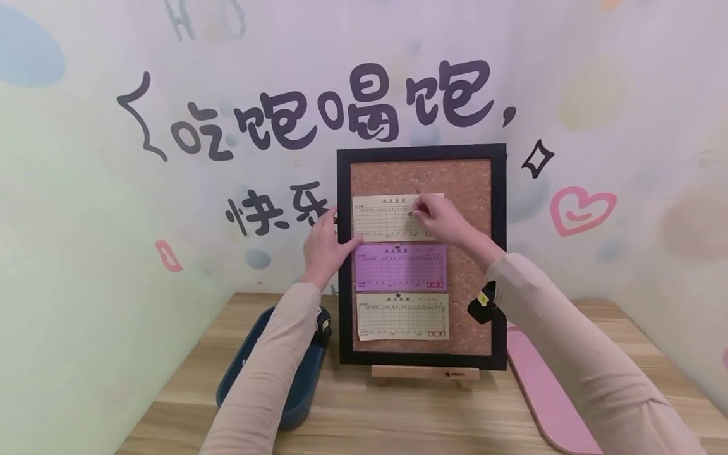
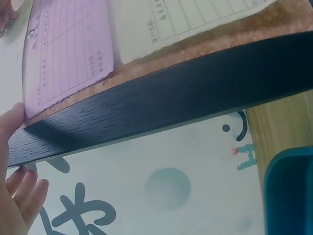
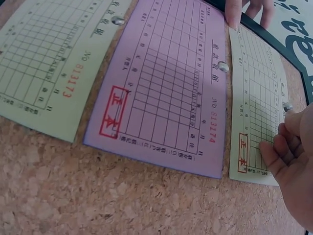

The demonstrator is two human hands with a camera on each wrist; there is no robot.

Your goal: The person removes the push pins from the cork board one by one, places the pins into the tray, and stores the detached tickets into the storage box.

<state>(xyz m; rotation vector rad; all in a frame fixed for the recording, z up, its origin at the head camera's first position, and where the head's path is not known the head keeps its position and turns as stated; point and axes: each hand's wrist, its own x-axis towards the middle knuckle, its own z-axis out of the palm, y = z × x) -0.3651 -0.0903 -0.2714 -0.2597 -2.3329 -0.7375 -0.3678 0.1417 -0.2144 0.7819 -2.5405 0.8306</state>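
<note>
A black-framed cork board (image 1: 469, 265) stands upright, bearing a top cream receipt slip (image 1: 372, 221), a purple slip (image 1: 398, 268) and a lower cream slip (image 1: 392, 319). At the board's left edge, my left hand (image 1: 327, 249) grips the frame (image 2: 161, 93). Its thumb (image 2: 12, 120) lies on the front by the slips, with the other fingers behind. My right hand (image 3: 293, 161), fingers curled, pinches at a silver push pin (image 3: 287, 105) on the upper edge of the top slip. Similar pins sit at the tops of the purple slip (image 3: 161, 88) and lower slip (image 3: 44, 63).
A small wooden easel (image 1: 423, 373) supports the board on the wood-grain table (image 1: 364, 423). To the left is a dark blue tray (image 1: 298, 411); a pink mat (image 1: 546, 398) lies at the right. Behind rises a wall (image 1: 284, 50) with dark painted characters.
</note>
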